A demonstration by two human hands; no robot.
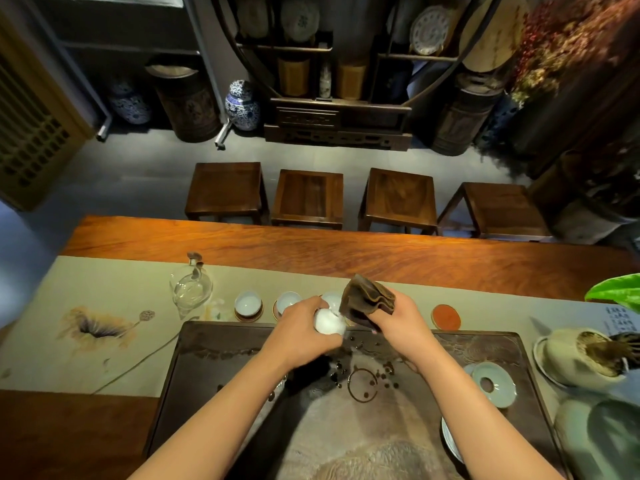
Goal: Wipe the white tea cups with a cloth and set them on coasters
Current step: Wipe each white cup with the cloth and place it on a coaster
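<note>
My left hand [300,328] grips a white tea cup [329,323] above the far edge of the dark tea tray [194,368]. My right hand [398,323] holds a folded brown cloth [367,299] just right of the cup, close to its rim. Two white cups [248,303] [288,301] sit on round coasters in a row beyond the tray. A third cup [331,298] shows partly behind the cloth. An orange coaster [446,317] lies bare to the right.
A glass pitcher [190,289] stands at the left of the cup row on the beige runner [104,306]. A pale celadon lid [493,384] lies on the tray's right side. A cloth-covered bowl [575,358] sits at the right. Several wooden stools [308,199] stand beyond the table.
</note>
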